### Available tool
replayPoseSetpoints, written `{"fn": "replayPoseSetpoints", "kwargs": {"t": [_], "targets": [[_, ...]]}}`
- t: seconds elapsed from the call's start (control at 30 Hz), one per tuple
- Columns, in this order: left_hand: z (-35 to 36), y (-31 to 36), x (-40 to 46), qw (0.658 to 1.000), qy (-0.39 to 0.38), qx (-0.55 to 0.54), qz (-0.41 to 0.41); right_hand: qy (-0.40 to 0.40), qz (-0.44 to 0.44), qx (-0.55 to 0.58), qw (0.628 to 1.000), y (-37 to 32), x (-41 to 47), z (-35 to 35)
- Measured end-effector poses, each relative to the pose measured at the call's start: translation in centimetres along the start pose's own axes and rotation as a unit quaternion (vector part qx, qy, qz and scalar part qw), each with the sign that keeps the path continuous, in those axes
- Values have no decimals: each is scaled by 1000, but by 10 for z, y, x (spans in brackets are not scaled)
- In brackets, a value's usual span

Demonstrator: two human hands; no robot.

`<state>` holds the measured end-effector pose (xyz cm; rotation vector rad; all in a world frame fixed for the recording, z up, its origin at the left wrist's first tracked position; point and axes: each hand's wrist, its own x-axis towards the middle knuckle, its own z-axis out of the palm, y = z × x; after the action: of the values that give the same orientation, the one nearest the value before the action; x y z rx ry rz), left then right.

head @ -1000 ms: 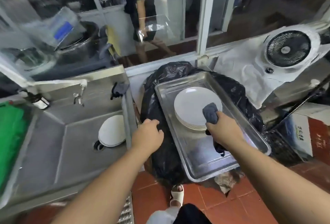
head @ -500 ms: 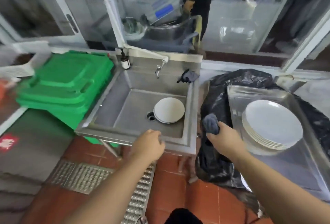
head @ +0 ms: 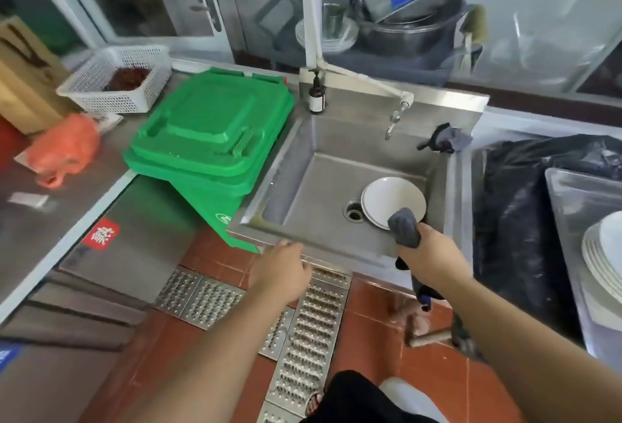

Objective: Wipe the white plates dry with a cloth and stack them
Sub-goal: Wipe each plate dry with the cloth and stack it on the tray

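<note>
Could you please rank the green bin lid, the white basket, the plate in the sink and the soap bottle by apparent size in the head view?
1. green bin lid
2. white basket
3. plate in the sink
4. soap bottle

None look close enough to tie.

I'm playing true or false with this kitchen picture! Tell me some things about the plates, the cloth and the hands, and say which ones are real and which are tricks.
1. The right hand holds a grey cloth. True.
2. The sink holds white plates. True.
3. The left hand is lifting a plate. False: it holds nothing and is near the sink's front edge.
4. The bin beside the sink is red. False: it is green.
5. More white plates are stacked in a metal tray on the right. True.
</note>
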<state>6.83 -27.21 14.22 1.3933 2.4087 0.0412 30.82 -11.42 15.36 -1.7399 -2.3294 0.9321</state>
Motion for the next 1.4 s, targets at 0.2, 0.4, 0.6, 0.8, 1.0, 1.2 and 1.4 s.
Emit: {"fn": "replayPoseSetpoints", "kwargs": {"t": [0.2, 0.4, 0.6, 0.8, 1.0, 1.2, 1.4], "targets": [[0, -5, 43, 1000, -18, -1, 2, -2, 10, -19, 1000, -8, 42, 8], [1, 16, 111, 999, -33, -22, 8, -17, 30, -1, 999, -4, 111, 4], [-25, 32, 186, 999, -44, -21, -8, -22, 50, 0, 998, -3, 184, -20], [-27, 48, 245, 998, -62, -22, 6, -44, 81, 14, 996, 2, 230, -23], [-6, 60, 312, 992, -116, -10, 43, -54, 136, 31, 989, 14, 256, -7], [22, 72, 375, 979, -181, -3, 89, -30, 218, 46, 974, 24, 279, 19], [77, 83, 425, 966, -228, -14, 124, -20, 290, 64, 955, 56, 302, 70]]}}
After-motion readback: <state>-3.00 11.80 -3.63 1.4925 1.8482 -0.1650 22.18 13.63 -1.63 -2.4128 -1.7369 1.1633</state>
